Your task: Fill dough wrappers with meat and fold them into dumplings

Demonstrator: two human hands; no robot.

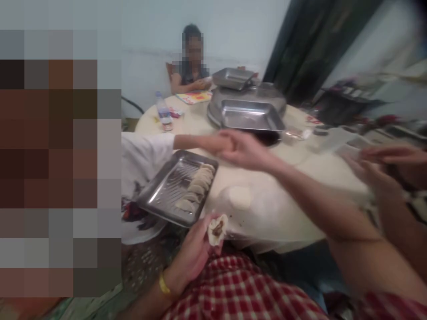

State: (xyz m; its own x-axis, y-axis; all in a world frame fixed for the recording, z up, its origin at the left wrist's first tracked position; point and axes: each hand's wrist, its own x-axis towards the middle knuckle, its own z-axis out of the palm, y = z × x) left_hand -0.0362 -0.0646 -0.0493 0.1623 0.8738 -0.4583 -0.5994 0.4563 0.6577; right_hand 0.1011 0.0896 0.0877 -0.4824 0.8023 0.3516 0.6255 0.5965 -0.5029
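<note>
Your left grip (197,250) cradles an unsealed dumpling (218,230), likely soft, light and easily torn; best held by its edge. Your right grip (247,150) meets another person's hand (223,145), closure unclear.

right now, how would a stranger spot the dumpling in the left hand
Find the cream-coloured table and its near edge, by the red-checked shirt. There the left hand holds the dumpling. Unlike the folded dumplings in the metal tray, it gapes open, showing brown filling.
</note>
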